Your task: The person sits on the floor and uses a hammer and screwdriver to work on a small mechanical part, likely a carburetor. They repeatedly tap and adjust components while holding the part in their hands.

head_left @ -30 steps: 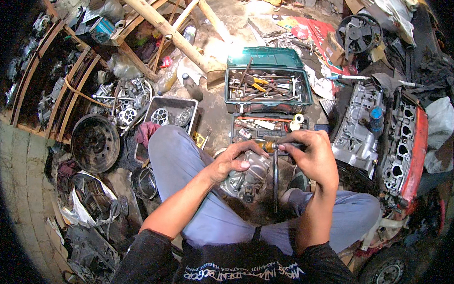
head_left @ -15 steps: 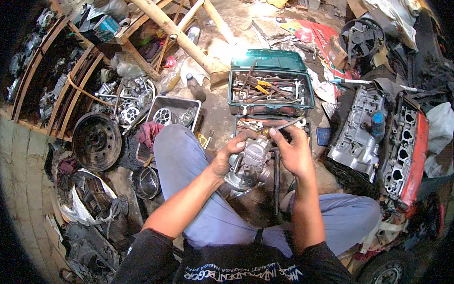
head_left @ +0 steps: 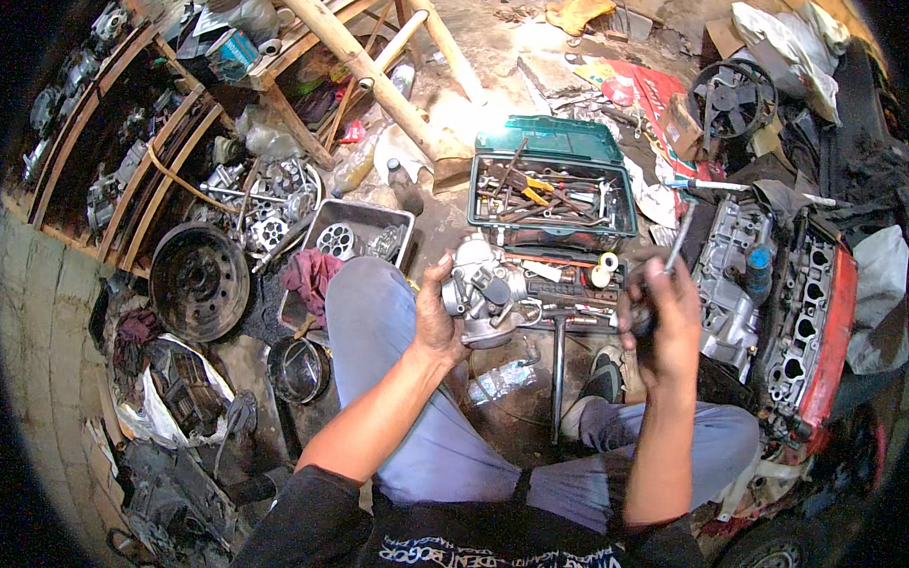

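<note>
My left hand [head_left: 438,319] is closed round the side of a grey cast-metal carburetor [head_left: 484,295], holding it up over the floor between my legs. A dark round piece and a lever show on its body. Off to the right, apart from the carburetor, my right hand [head_left: 665,321] is raised and blurred. Its fingers grip a screwdriver [head_left: 683,232] with a thin metal shaft pointing upward; the handle is mostly hidden in the hand. Below the carburetor lies a crumpled clear plastic bag [head_left: 503,382]. A long T-handle wrench [head_left: 558,378] lies between my hands.
Ahead stands an open green toolbox [head_left: 552,227] full of wrenches and pliers, with a socket tray [head_left: 574,288] nearer. A grey bin [head_left: 408,232] of metal parts and a steel wheel [head_left: 202,280] are left. Engine cylinder heads [head_left: 809,306] lie right. Wooden legs [head_left: 381,91] rise behind.
My right hand has left the carburetor and swung right with the screwdriver, whose shaft has turned upward. The carburetor has tilted in my left hand, which moved slightly left.
</note>
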The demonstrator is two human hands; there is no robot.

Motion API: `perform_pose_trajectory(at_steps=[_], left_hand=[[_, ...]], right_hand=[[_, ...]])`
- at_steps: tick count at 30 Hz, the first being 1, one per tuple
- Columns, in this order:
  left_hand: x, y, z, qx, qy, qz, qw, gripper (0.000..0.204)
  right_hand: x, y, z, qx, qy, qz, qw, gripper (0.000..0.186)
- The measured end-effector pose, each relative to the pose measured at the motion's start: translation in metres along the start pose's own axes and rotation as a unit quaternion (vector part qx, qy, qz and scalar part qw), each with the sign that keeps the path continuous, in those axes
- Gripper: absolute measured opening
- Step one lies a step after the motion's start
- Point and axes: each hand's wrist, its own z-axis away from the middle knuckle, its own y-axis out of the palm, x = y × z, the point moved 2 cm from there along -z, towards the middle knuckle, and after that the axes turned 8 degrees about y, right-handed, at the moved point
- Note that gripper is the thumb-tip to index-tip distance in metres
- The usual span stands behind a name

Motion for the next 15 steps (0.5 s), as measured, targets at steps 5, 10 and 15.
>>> perform_pose_trajectory(at_steps=[5,10,15], left_hand=[[0.002,0.011,0.001,0.051,0.092,-0.016,0.994,0.069],[0.007,0.016,0.0,0.088,0.117,-0.104,0.984,0.071],[0.014,0.019,0.001,0.085,0.135,-0.103,0.982,0.071]], right_hand=[[-0.038,0.034,0.024,0.073,-0.05,0.162,0.983,0.042],[-0.047,0.052,0.041,0.074,-0.195,0.224,0.952,0.045],[-0.034,0.057,0.033,0.064,-0.259,0.257,0.929,0.041]])
